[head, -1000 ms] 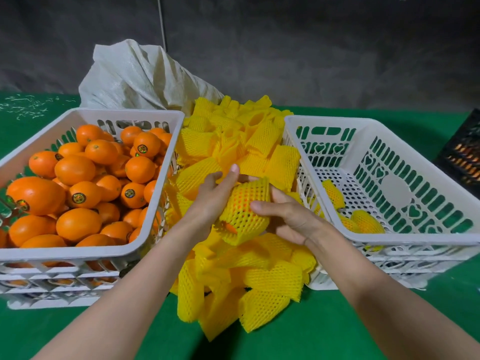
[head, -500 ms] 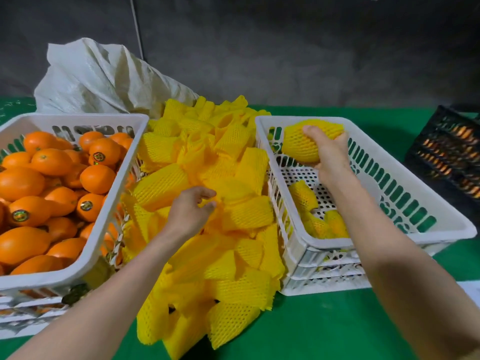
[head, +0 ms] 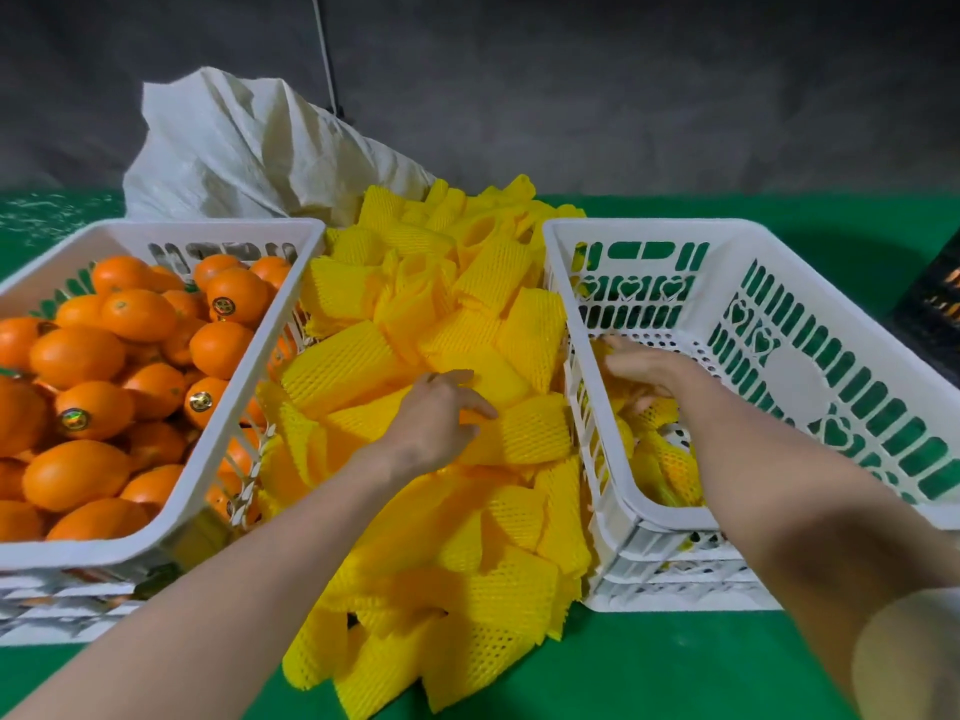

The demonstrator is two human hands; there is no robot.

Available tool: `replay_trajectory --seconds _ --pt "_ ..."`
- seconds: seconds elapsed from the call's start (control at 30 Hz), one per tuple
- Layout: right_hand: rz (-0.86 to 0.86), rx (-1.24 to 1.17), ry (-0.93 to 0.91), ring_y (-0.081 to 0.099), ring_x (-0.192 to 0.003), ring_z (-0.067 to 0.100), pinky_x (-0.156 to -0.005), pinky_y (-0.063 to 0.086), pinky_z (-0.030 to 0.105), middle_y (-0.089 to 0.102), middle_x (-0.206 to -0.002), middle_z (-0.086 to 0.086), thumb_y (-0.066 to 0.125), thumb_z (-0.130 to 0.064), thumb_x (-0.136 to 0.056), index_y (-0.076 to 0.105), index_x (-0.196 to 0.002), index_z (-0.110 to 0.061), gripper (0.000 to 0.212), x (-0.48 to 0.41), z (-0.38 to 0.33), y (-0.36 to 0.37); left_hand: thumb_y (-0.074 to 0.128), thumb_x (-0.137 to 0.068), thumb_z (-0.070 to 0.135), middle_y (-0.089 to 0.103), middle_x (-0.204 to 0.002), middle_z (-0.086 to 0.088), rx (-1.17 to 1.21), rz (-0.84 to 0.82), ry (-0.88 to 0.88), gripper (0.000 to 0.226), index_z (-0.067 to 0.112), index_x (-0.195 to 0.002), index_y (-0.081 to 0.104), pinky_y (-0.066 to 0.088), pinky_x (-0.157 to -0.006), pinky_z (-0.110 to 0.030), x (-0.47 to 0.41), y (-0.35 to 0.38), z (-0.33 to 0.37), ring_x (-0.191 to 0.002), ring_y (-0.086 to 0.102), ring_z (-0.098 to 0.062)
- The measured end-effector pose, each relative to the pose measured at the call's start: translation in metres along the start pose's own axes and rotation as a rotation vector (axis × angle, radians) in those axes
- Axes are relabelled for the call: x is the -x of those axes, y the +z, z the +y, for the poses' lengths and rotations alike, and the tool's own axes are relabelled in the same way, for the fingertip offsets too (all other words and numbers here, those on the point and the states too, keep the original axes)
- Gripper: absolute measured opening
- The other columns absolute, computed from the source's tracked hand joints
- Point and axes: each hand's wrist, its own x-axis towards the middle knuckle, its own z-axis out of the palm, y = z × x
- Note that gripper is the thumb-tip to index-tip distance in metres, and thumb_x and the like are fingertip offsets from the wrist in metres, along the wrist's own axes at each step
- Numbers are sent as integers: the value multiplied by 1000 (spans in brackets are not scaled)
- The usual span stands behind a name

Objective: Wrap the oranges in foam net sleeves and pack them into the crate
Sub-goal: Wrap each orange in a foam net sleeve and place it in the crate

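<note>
Yellow foam sleeve (head: pixel 537 428) lies just right of the left hand (head: pixel 441 415), long axis crosswise, splayed fingers touching it; right hand (head: pixel 644 368) is inside the crate (head: pixel 649 228), grip indiscernible.

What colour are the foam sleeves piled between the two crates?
The foam sleeves are yellow with an open mesh pattern; the head view shows them best.

A dark grey wall (head: pixel 571 96) with a rough, mottled surface fills the back and is dimly lit. A thin dark cord (head: pixel 324 49) runs down it at a slight tilt and ends behind a crumpled white sack (head: pixel 234 148) at the far side of the tabletop (head: pixel 675 667). The tabletop is bright green, with pale flecks at its far left. A black crate (head: pixel 935 298) shows partly at the right edge, with orange glints between its slats.
</note>
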Motion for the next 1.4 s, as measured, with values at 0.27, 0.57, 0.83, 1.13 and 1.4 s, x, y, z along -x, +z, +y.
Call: replay_trajectory --seconds 0.27,0.57,0.83,1.13,1.4 --pt "87 461 -129 56 -95 22 -77 46 32 53 -121 13 52 -16 -93 53 -116 -20 23 1 -11 13 67 -84 4 71 -109 -8 258 350 -123 20 12 -101 74 38 -85 -25 13 -10 2 -102 64 -26" --pt "589 189 -1294 56 -73 15 -67 47 29 64 -79 5 65 -14 -80 67 -80 -6 8 114 -95 65 72 -81 1 69 -76 -11 675 501 -163 16 16 -76 69 54 -68 -39 43 -59 -4 -73 66 -26" --pt "761 754 -1481 56 -93 29 -80 34 39 67 -97 9 83 -47 -58 72 -83 -10 47 164 -123 136 65 -82 -4 69 -77 -8 734 586 -195 21 15 -75 69 54 -66 -36 81 -82 -30 -71 65 -21" --pt "916 883 -1481 63 -79 28 -73 33 35 70 -89 -2 80 -6 -63 68 -81 -13 23 176 -186 160 59 -91 4 66 -77 -3 749 711 -145 16 17 -83 63 54 -58 -23 114 -131 -89 -65 64 -7" --pt "790 401 -1450 42 -100 17 -96 25 39 64 -83 6 62 -2 -75 62 -91 -6 16 168 -225 177 70 -79 18 28 -146 -20 -24 456 -866 61 15 -134 44 25 -107 -57 136 -157 -215 -135 21 -41"
